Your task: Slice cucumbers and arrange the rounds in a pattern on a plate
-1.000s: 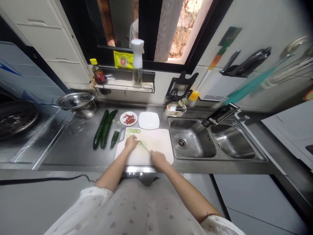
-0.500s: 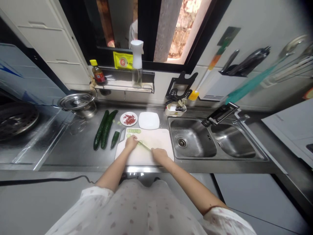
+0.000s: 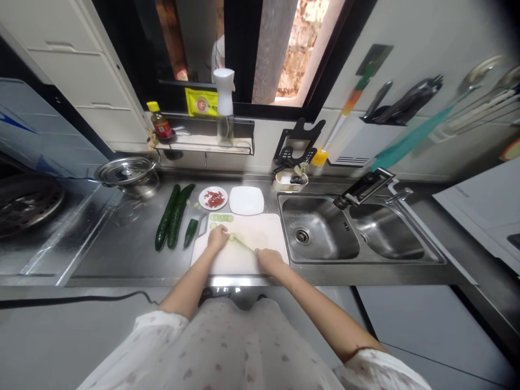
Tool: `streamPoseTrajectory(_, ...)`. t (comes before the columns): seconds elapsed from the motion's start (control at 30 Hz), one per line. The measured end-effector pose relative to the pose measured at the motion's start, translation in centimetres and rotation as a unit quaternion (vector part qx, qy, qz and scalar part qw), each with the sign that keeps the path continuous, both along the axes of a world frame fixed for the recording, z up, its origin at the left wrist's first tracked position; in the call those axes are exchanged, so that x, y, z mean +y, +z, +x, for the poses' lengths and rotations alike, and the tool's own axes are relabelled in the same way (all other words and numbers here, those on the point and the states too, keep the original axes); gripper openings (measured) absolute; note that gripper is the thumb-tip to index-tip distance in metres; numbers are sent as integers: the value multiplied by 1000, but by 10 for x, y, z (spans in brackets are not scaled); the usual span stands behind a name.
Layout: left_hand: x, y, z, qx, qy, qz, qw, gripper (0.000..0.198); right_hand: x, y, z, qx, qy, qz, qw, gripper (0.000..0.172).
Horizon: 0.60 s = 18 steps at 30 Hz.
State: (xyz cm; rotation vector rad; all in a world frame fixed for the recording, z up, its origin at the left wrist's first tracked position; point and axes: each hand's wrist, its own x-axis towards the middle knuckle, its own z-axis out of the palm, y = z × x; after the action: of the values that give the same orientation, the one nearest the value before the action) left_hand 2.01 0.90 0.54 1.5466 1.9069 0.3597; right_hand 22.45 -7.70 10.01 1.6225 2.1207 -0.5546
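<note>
A white cutting board (image 3: 264, 233) lies on the steel counter in front of me. My left hand (image 3: 217, 237) is curled over a piece of cucumber, of which only the cut end (image 3: 232, 236) shows. My right hand (image 3: 268, 260) is closed round the handle of a knife (image 3: 245, 245), whose blade points at that cut end. A row of cucumber slices (image 3: 221, 218) lies along the board's far edge.
Two whole cucumbers (image 3: 173, 215) and a short piece (image 3: 190, 232) lie left of the board. Behind it are a small plate of red bits (image 3: 213, 198) and an empty white plate (image 3: 246, 200). A double sink (image 3: 325, 233) is on the right, a steel pot (image 3: 130, 173) at the left.
My right hand has drawn slightly toward me and to the right with the knife. My left hand stays on the cucumber.
</note>
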Motion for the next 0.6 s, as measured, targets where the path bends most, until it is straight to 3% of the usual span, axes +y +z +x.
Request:
streamPoseTrajectory(0.27, -14, -2, 3, 5, -11, 38, 999, 24, -16, -7, 12, 23, -40, 6, 999, 27)
streamPoseTrajectory(0.47, -32, -9, 8, 21, -64, 118, 991, 34, -32, -17, 9, 76, -174, 58, 980, 32)
streamPoseTrajectory(0.6, -35, -6, 13, 53, -82, 112, 989, 35, -32, -19, 7, 85, -211, 62, 972, 32)
